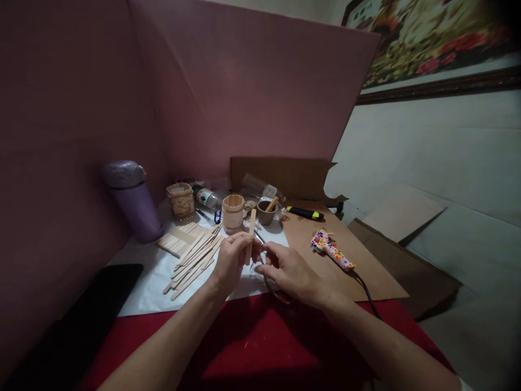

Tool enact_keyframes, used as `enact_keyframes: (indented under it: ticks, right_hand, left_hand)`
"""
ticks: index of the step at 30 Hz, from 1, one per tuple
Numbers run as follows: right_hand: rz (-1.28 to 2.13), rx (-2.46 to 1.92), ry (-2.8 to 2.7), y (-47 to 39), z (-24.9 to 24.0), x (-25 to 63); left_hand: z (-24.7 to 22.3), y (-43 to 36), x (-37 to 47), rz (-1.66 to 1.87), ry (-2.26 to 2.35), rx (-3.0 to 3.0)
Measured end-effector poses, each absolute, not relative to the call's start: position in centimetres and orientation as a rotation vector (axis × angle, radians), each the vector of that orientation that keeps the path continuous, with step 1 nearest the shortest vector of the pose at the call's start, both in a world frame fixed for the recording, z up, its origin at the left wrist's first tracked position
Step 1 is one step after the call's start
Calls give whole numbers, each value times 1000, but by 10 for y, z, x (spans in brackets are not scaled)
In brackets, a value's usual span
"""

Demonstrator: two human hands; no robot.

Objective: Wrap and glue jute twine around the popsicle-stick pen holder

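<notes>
My left hand (235,259) pinches a wooden craft stick (252,231) and holds it upright above the white sheet. Close by on the right, my right hand (291,271) curls around what looks like a pair of scissors (259,237); a thin metal blade shows near the stick, and a handle loop shows below the palm. Most of that tool is hidden by my fingers. Loose craft sticks (195,264) lie fanned out left of my left hand. Just beyond the hands stands a small round wooden-stick cup (233,215).
A purple tumbler (134,203), a stick-built box (180,201) and a plastic bottle (207,197) stand or lie at the back left. A small brown pot (267,213) is behind my hands. On the cardboard (345,285) rest a utility knife (305,213) and a flowered glue gun (332,251) with its cord.
</notes>
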State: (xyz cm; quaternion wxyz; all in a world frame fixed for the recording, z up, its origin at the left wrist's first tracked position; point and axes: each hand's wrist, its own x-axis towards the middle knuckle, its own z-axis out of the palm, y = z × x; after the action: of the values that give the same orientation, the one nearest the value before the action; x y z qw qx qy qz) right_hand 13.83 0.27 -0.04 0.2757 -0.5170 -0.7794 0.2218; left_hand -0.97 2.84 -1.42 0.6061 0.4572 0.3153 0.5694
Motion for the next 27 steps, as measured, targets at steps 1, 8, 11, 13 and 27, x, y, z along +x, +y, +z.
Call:
enact_keyframes:
  ticks: [1, 8, 11, 13, 27]
  right_hand:
    - [707, -1336, -2030, 5, -3, 138]
    - [731, -1352, -1807, 24, -5, 157]
    - [626, -1400, -1711, 35, 4, 174]
    - [605, -1422, -1665, 43, 11, 185]
    - [474, -1458, -1326, 54, 46, 281]
  left_hand:
    - [-15, 28, -10, 1309, 723, 1058]
    - [-19, 34, -11, 1404, 903, 1063]
    - [-22, 33, -7, 1345, 952, 1096]
    - [-23, 32, -3, 1286, 964, 1131]
    - [-27, 32, -5, 1225, 1067, 1357]
